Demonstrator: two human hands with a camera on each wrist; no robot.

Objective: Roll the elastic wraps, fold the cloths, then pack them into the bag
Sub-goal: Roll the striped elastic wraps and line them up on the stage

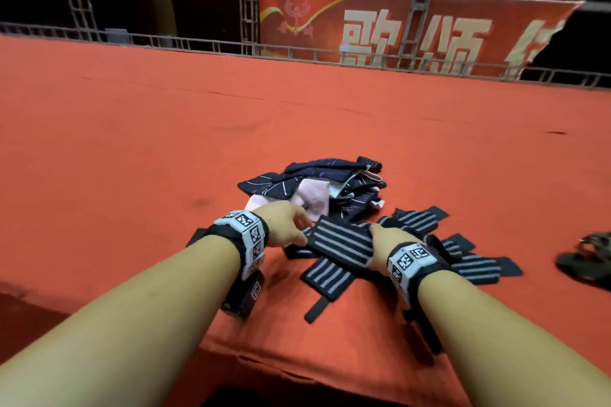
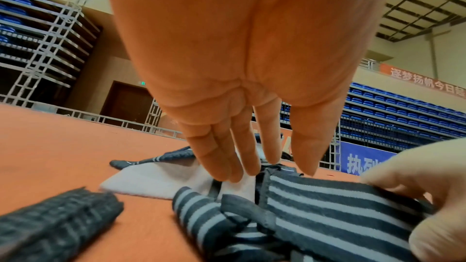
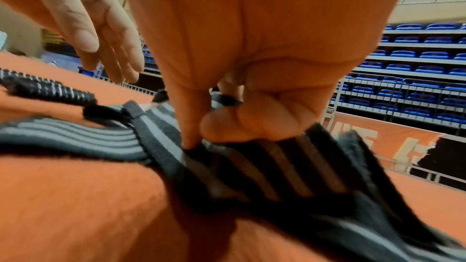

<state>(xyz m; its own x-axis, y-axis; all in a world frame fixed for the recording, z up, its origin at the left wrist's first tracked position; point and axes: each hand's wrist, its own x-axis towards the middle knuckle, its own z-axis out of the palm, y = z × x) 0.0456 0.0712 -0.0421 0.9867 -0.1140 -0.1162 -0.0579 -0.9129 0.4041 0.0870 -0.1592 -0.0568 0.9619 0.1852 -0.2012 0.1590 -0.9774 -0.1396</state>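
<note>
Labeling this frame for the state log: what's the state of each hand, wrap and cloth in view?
left hand: fingers straight, reaching to the wrap, gripping nothing
right hand: pinches the held wrap's end
held wrap: unrolled, lifted at one end
other wraps: unrolled, scattered flat
cloths: unfolded, heaped
bag: at frame edge, open or closed unclear

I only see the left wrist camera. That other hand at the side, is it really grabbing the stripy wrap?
Observer: Yes. In the right wrist view the right hand pinches the striped wrap between thumb and forefinger.
Operator: Are there more wraps?
Observer: The head view shows several more striped wraps lying unrolled, to the right of that hand.
Operator: Where's the bag?
Observer: A dark olive thing lies at the far right edge; I cannot tell whether it is the bag.
</note>
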